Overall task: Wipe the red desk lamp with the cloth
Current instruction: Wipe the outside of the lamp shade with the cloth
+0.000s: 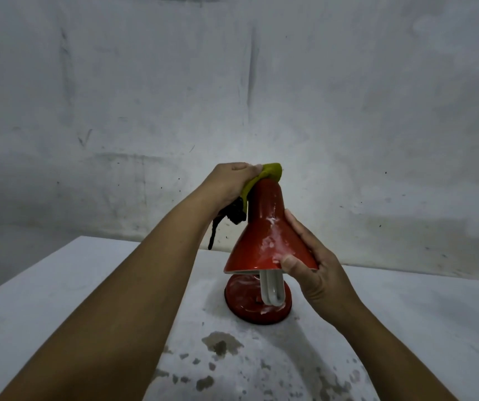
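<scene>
The red desk lamp [264, 227] stands on the white table [59, 285], its cone shade smeared with white marks and a white coiled bulb [273, 287] hanging below it. My left hand [229, 183] presses a yellow-green cloth [264, 175] over the narrow top of the shade. My right hand [316, 270] grips the wide lower rim of the shade on its right side, thumb on the front. The round red base [244, 302] sits beneath the shade. The lamp's black neck [218, 224] shows just under my left hand.
Dark wet blotches [220, 342] stain the tabletop in front of the lamp base. A grey, scuffed wall [232, 82] rises right behind the table's far edge. The table's left edge slants down toward the near left.
</scene>
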